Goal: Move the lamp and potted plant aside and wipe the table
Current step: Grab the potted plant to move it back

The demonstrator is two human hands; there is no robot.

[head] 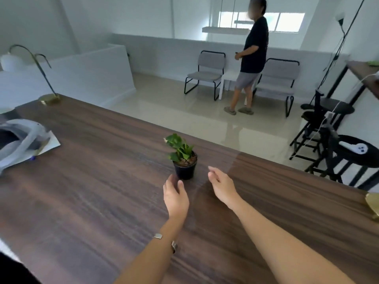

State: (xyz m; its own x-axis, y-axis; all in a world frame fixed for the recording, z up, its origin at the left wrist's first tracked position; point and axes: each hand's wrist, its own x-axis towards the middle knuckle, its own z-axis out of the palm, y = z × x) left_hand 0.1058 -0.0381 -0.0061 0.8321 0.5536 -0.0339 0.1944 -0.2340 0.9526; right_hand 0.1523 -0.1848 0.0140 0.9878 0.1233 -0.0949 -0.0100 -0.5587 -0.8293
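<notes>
A small potted plant (185, 165) with green leaves in a black pot stands near the middle of the dark wooden table (92, 191). My left hand (175, 195) hovers just in front of the pot on its left, fingers apart, holding nothing. My right hand (222, 185) is open to the right of the pot, a short gap away. A lamp (30, 72) with a curved stem, white shade and brass base stands at the table's far left corner. No cloth is in view.
A grey-white headset on papers (22, 140) lies at the table's left edge. A brass object (373, 203) sits at the right edge. Beyond the table a person (248, 58) stands by two grey chairs (205, 72); black stools (336, 128) stand at the right.
</notes>
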